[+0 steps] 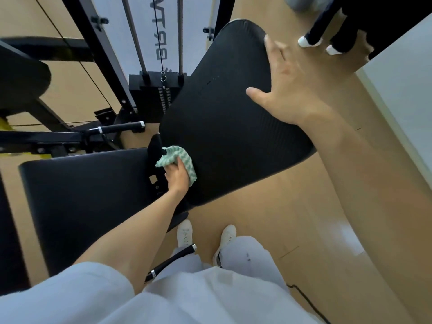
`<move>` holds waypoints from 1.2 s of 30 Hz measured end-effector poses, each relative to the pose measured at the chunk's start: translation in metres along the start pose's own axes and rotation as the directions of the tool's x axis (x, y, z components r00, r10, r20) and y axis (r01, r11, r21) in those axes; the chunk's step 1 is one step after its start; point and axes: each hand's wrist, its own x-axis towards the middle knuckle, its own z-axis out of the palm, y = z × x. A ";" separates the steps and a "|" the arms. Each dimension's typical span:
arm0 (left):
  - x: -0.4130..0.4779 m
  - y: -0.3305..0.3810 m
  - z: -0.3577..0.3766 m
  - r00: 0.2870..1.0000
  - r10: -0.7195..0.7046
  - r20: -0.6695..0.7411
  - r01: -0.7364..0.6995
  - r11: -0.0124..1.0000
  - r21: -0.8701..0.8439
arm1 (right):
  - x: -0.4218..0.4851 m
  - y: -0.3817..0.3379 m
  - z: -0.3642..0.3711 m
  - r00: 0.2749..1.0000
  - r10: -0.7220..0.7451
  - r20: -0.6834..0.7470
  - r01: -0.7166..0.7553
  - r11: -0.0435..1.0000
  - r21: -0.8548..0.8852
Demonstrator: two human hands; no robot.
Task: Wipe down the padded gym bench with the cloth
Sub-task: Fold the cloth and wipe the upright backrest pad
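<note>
The padded bench is black and looks soft. Its back pad is big and rounded like a paddle, with fine ribbed lines all over. A smoother, flat seat pad is seen just left of the back pad. The cloth is bumpy, with green and white zigzag stripes. It is pressed on the back pad's lower left edge. It is gripped by the left hand, with fingers curled round it. The right hand is laid on the back pad's right edge, fingers straight and spread wide. Behind the back pad, a stack of black metal weights is seen. Grey letters on a white panel there look backwards and cannot be read.
</note>
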 end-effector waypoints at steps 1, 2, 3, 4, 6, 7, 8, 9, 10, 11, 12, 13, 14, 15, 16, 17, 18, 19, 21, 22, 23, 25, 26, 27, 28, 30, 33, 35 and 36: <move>0.002 0.001 0.003 0.998 0.058 -0.017 -0.058 0.998 -0.030 | 0.001 0.000 0.001 1.000 0.012 0.000 -0.012 1.000 0.007; 0.006 0.007 0.003 0.991 0.135 -0.021 -0.136 0.990 -0.043 | 0.002 0.001 0.001 1.000 0.017 -0.008 -0.017 1.000 0.011; 0.005 0.019 0.004 0.984 0.179 -0.011 -0.179 0.983 -0.045 | 0.002 0.001 0.001 1.000 0.018 -0.011 -0.017 1.000 0.013; 0.000 0.037 0.004 0.979 0.201 -0.009 -0.202 0.979 -0.040 | 0.002 0.002 0.001 1.000 0.013 -0.016 -0.013 1.000 0.018; -0.007 0.083 0.007 0.935 0.346 -0.077 -0.344 0.938 0.041 | 0.002 0.003 0.002 1.000 0.007 -0.020 -0.006 0.999 0.033; -0.012 0.107 0.008 0.888 0.454 -0.073 -0.449 0.891 0.072 | 0.002 0.003 0.002 1.000 0.008 -0.017 -0.008 0.999 0.044; -0.017 0.132 0.010 0.820 0.570 -0.052 -0.564 0.821 0.090 | 0.002 0.004 0.002 1.000 0.010 -0.013 -0.009 0.998 0.057; -0.024 0.158 0.012 0.747 0.664 -0.032 -0.657 0.745 0.120 | 0.002 0.004 0.001 1.000 0.012 -0.009 -0.012 0.997 0.077; -0.030 0.181 0.017 0.677 0.736 -0.008 -0.726 0.670 0.156 | 0.002 0.006 0.000 1.000 0.017 -0.010 -0.015 0.994 0.111; -0.036 0.201 0.020 0.618 0.786 0.009 -0.775 0.608 0.173 | 0.001 0.008 -0.001 0.999 0.026 -0.022 -0.022 0.987 0.161; -0.044 0.218 0.024 0.569 0.822 0.022 -0.811 0.556 0.182 | 0.001 0.010 -0.002 0.998 0.044 -0.041 -0.034 0.973 0.228; -0.052 0.234 0.028 0.519 0.854 0.027 -0.841 0.504 0.198 | 0.000 0.012 -0.004 0.996 0.071 -0.052 -0.052 0.951 0.306; -0.059 0.248 0.030 0.456 0.889 0.051 -0.874 0.436 0.214 | -0.001 0.012 -0.004 0.994 0.093 -0.061 -0.063 0.923 0.380; -0.066 0.262 0.031 0.380 0.920 0.095 -0.903 0.347 0.254 | -0.002 0.012 -0.004 0.992 0.094 -0.083 -0.049 0.901 0.432; -0.070 0.273 0.033 0.294 0.943 0.158 -0.921 0.236 0.309 | -0.001 0.013 -0.003 0.989 0.084 -0.122 -0.020 0.892 0.451; -0.074 0.282 0.034 0.204 0.953 0.223 -0.925 0.113 0.364 | 0.000 0.015 -0.001 0.985 0.080 -0.152 -0.003 0.893 0.449; -0.073 0.290 0.034 0.136 0.954 0.267 -0.916 0.019 0.400 | 0.001 0.016 0.001 0.984 0.082 -0.157 -0.003 0.892 0.453; -0.071 0.295 0.035 0.091 0.955 0.283 -0.910 -0.035 0.413 | 0.001 0.017 0.001 0.987 0.100 -0.128 -0.027 0.879 0.476; -0.062 0.300 0.032 0.062 0.966 0.250 -0.905 -0.051 0.421 | 0.000 0.014 -0.001 0.990 0.115 -0.080 -0.064 0.880 0.471; -0.056 0.300 0.031 0.048 0.973 0.224 -0.905 -0.052 0.423 | 0.000 0.014 -0.001 0.990 0.115 -0.079 -0.069 0.897 0.438; -0.050 0.301 0.029 0.034 0.979 0.200 -0.904 -0.055 0.423 | -0.001 0.015 -0.001 0.990 0.119 -0.075 -0.077 0.905 0.419; -0.042 0.305 0.023 0.018 0.985 0.174 -0.905 -0.058 0.422 | 0.000 0.014 0.001 0.989 0.137 -0.056 -0.100 0.900 0.424; -0.039 0.308 0.021 0.028 0.984 0.176 -0.906 -0.050 0.420 | 0.002 0.015 0.002 0.989 0.136 -0.063 -0.097 0.901 0.423; -0.037 0.311 0.019 0.045 0.982 0.183 -0.910 -0.035 0.414 | 0.003 0.016 0.004 0.989 0.136 -0.066 -0.097 0.907 0.410; -0.035 0.314 0.018 0.071 0.979 0.191 -0.915 -0.013 0.403 | 0.004 0.017 0.003 0.987 0.139 -0.074 -0.099 0.912 0.397; -0.030 0.319 0.013 0.143 0.970 0.196 -0.925 0.061 0.375 | 0.004 0.017 0.002 0.984 0.169 -0.062 -0.133 0.915 0.380; -0.023 0.329 0.007 0.316 0.935 0.159 -0.907 0.248 0.342 | 0.002 0.017 0.001 0.977 0.211 -0.038 -0.179 0.902 0.393; -0.016 0.337 0.004 0.461 0.872 0.165 -0.865 0.401 0.302 | 0.003 0.016 0.000 0.973 0.229 -0.022 -0.200 0.888 0.415; -0.013 0.340 0.002 0.532 0.828 0.177 -0.838 0.485 0.251 | 0.003 0.015 -0.001 0.971 0.237 -0.018 -0.207 0.882 0.424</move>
